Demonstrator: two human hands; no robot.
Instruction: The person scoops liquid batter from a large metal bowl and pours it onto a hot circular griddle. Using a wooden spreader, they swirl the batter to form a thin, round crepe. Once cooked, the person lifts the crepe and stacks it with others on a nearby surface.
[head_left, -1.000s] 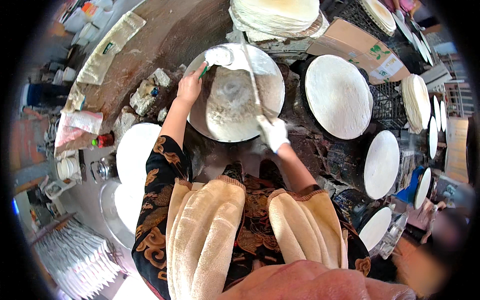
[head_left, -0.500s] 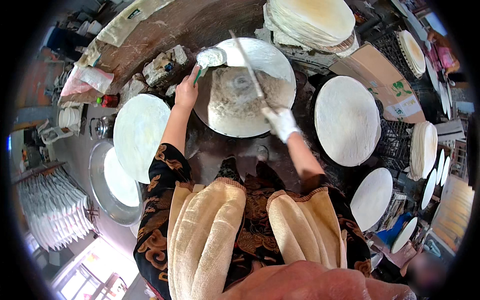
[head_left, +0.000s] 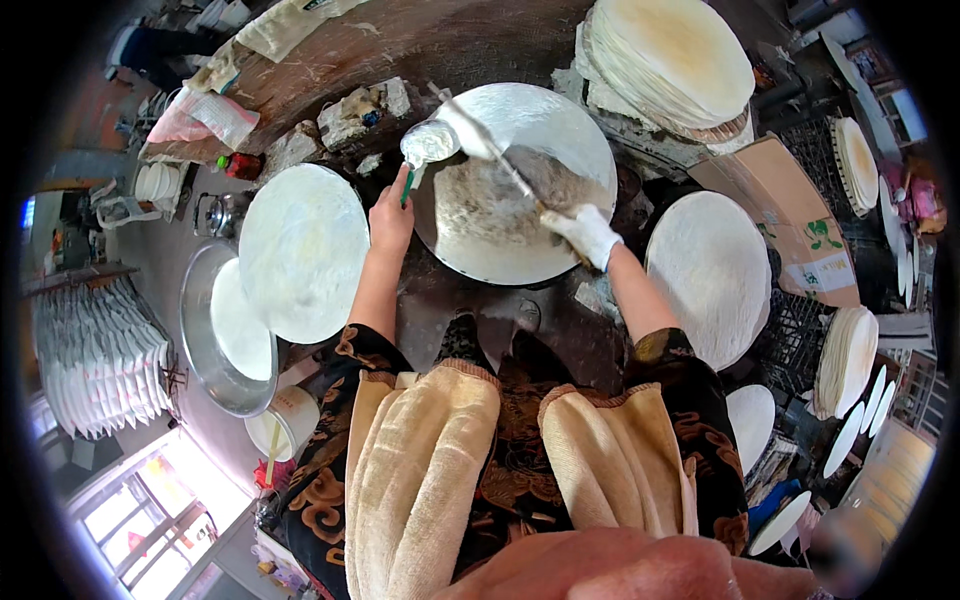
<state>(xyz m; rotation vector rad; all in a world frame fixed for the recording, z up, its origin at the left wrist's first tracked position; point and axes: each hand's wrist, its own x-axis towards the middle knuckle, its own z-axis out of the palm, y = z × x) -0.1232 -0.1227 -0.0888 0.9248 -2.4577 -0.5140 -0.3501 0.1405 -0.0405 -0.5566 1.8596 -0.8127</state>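
Note:
My left hand (head_left: 393, 218) is closed around the green handle of a ladle (head_left: 431, 142), whose bowl is coated with white batter and sits over the left rim of a round griddle (head_left: 490, 278). White batter (head_left: 530, 112) covers much of the griddle around a brownish bare patch (head_left: 495, 205). In a white glove, my right hand (head_left: 588, 236) grips a long thin stick (head_left: 508, 168) that slants across the griddle toward the upper left. The stick's far end is blurred, so how it meets the batter is unclear.
Large round white sheets lie left (head_left: 304, 252) and right (head_left: 708, 280) of the griddle. A tall stack of sheets (head_left: 668, 65) stands behind it at the right. A metal basin (head_left: 205, 350) and a white bucket (head_left: 296, 415) are at my left; a cardboard box (head_left: 790, 225) is at my right.
The stick has swung, its far end shifting left relative to the griddle. Batter covers more of the griddle's right and lower edge. My left hand keeps its hold on the ladle.

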